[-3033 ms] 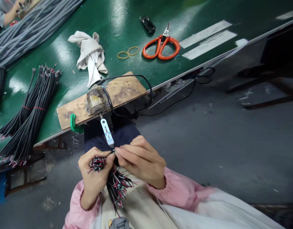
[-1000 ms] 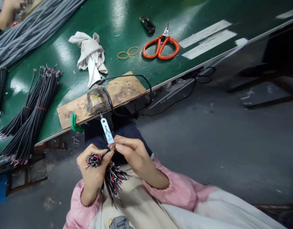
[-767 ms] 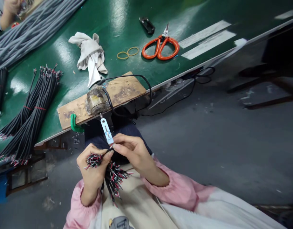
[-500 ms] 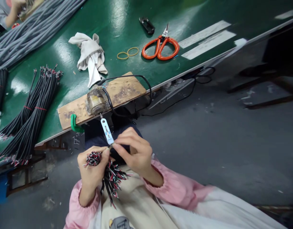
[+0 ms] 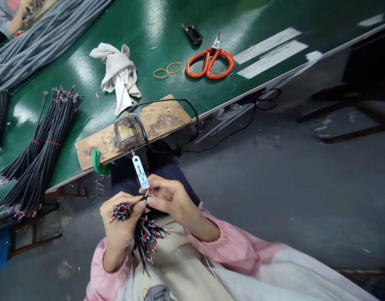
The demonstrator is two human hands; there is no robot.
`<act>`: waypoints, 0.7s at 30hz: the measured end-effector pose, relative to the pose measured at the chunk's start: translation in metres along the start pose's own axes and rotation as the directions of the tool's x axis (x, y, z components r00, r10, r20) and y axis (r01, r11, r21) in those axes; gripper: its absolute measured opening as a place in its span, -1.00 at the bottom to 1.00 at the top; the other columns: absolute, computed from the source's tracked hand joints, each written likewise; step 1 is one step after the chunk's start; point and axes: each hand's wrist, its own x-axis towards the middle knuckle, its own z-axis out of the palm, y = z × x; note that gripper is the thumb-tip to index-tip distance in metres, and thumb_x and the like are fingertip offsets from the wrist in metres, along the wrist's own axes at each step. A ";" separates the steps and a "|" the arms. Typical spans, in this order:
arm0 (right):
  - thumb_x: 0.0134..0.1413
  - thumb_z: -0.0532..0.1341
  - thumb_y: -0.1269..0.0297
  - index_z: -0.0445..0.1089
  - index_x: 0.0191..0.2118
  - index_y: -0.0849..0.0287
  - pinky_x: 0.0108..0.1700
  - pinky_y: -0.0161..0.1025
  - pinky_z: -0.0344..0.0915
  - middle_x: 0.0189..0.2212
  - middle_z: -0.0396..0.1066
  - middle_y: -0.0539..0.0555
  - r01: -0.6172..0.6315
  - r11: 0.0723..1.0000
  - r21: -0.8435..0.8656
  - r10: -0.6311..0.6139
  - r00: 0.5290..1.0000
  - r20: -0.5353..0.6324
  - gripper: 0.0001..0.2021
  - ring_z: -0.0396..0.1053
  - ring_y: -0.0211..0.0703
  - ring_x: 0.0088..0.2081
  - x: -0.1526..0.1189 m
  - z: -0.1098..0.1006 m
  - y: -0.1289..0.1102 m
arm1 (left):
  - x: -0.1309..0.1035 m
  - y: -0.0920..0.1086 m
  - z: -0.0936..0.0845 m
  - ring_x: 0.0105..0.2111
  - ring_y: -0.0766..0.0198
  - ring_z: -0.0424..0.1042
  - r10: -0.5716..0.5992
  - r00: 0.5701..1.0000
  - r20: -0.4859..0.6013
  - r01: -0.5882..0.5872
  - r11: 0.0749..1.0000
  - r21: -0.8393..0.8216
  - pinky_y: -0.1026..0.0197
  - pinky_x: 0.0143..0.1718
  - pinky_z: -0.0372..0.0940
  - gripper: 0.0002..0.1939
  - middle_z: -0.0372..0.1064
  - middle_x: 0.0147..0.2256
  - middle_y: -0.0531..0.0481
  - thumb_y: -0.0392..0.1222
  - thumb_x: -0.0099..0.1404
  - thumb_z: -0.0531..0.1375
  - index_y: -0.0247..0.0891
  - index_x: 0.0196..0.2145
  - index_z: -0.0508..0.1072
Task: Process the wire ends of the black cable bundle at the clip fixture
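My left hand is closed round a bundle of black cables whose stripped ends show red, white and black wires. Thumb and forefinger of that hand pinch one cable near its end. My right hand has its fingertips together at the same cable end, where a small pale wire tip shows. Just above the fingertips is a light blue blade-like piece, fixed by a metal shaft to a small motor under clear wrapping. The motor sits on a wooden board at the table edge.
Tied black cable bundles and long grey cables lie left on the green table. A cloth, rubber bands, orange-handled scissors, a black tool and paper strips lie beyond the board. A person's hand shows top left.
My right hand has moved slightly down and its fingers have drawn in at the cable end. The cable tip has come a little below the blue piece, and a pale wire now shows.
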 end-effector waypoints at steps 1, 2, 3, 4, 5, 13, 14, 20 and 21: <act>-0.07 0.43 0.05 0.53 -0.35 0.20 -0.45 -0.31 0.34 -0.39 0.44 0.05 -0.049 0.998 0.047 0.047 0.998 0.028 -0.70 0.32 -0.30 -0.46 0.001 0.000 0.000 | 0.000 0.000 0.000 -0.60 0.30 0.45 0.002 1.000 0.006 -0.002 1.000 -0.007 0.28 -0.53 0.37 -0.93 0.51 -0.59 0.03 -0.21 0.11 0.40 -0.19 -0.50 0.64; -0.07 0.44 0.04 0.52 -0.35 0.21 -0.47 -0.32 0.34 -0.40 0.43 0.04 -0.081 0.994 0.074 0.078 0.996 0.043 -0.68 0.31 -0.31 -0.47 0.001 0.001 0.000 | 0.000 -0.001 0.001 -0.60 0.31 0.45 0.002 1.000 0.008 -0.002 1.000 -0.012 0.29 -0.54 0.36 -0.92 0.51 -0.59 0.03 -0.20 0.11 0.41 -0.18 -0.51 0.64; -0.08 0.44 0.03 0.51 -0.36 0.21 -0.48 -0.32 0.33 -0.42 0.43 0.03 -0.095 0.992 0.081 0.091 0.995 0.049 -0.67 0.31 -0.31 -0.47 0.001 0.001 0.000 | 0.001 -0.001 0.001 -0.61 0.31 0.45 -0.002 1.000 0.007 0.003 1.000 -0.016 0.29 -0.54 0.36 -0.92 0.51 -0.59 0.04 -0.20 0.10 0.42 -0.18 -0.51 0.64; -0.09 0.44 0.02 0.51 -0.37 0.21 -0.46 -0.32 0.33 -0.43 0.42 0.03 -0.092 0.993 0.071 0.089 0.995 0.047 -0.67 0.31 -0.31 -0.46 0.001 0.001 0.000 | 0.001 -0.002 0.001 -0.61 0.31 0.44 -0.006 1.000 0.005 0.007 1.000 -0.023 0.29 -0.54 0.35 -0.93 0.50 -0.59 0.05 -0.20 0.10 0.42 -0.17 -0.51 0.64; -0.10 0.45 0.01 0.52 -0.37 0.21 -0.43 -0.31 0.34 -0.43 0.42 0.03 -0.073 0.996 0.050 0.071 0.997 0.041 -0.66 0.31 -0.30 -0.44 0.001 0.000 0.000 | 0.001 -0.002 0.001 -0.61 0.32 0.44 -0.011 1.000 0.008 0.011 0.999 -0.031 0.29 -0.54 0.35 -0.93 0.49 -0.60 0.05 -0.20 0.09 0.43 -0.16 -0.51 0.64; 0.11 0.34 0.19 0.56 -0.30 0.12 -0.32 -0.22 0.37 -0.39 0.51 0.10 0.245 0.958 -0.152 -0.256 0.965 -0.056 -0.87 0.41 -0.18 -0.33 -0.001 -0.002 -0.002 | 0.005 0.001 -0.006 -0.63 0.34 0.44 -0.064 0.996 0.061 0.072 0.986 -0.149 0.33 -0.55 0.33 -0.93 0.48 -0.63 0.08 -0.29 0.09 0.40 -0.15 -0.51 0.64; 0.13 0.32 0.23 0.57 -0.31 0.12 -0.31 -0.20 0.38 -0.39 0.52 0.11 0.261 0.949 -0.178 -0.277 0.958 -0.072 -0.90 0.42 -0.16 -0.33 -0.001 -0.001 -0.002 | 0.006 0.002 -0.007 -0.63 0.35 0.44 -0.070 0.996 0.051 0.077 0.985 -0.157 0.34 -0.56 0.32 -0.92 0.47 -0.63 0.08 -0.30 0.08 0.40 -0.15 -0.52 0.64; 0.10 0.30 0.38 0.58 -0.31 0.09 -0.25 -0.13 0.39 -0.39 0.56 0.09 0.345 0.898 -0.272 -0.381 0.920 -0.094 -0.90 0.45 -0.12 -0.33 -0.002 0.003 0.001 | 0.008 0.002 -0.008 -0.63 0.38 0.44 -0.083 0.994 0.066 0.094 0.977 -0.192 0.38 -0.54 0.33 -0.91 0.47 -0.63 0.10 -0.31 0.09 0.38 -0.14 -0.51 0.64; 0.10 0.30 0.39 0.59 -0.30 0.09 -0.24 -0.13 0.39 -0.38 0.57 0.09 0.345 0.900 -0.265 -0.379 0.922 -0.086 -0.90 0.45 -0.12 -0.32 -0.002 0.003 0.001 | 0.007 0.002 -0.008 -0.63 0.39 0.43 -0.085 0.994 0.071 0.098 0.975 -0.199 0.38 -0.54 0.33 -0.91 0.47 -0.63 0.10 -0.30 0.11 0.38 -0.14 -0.51 0.64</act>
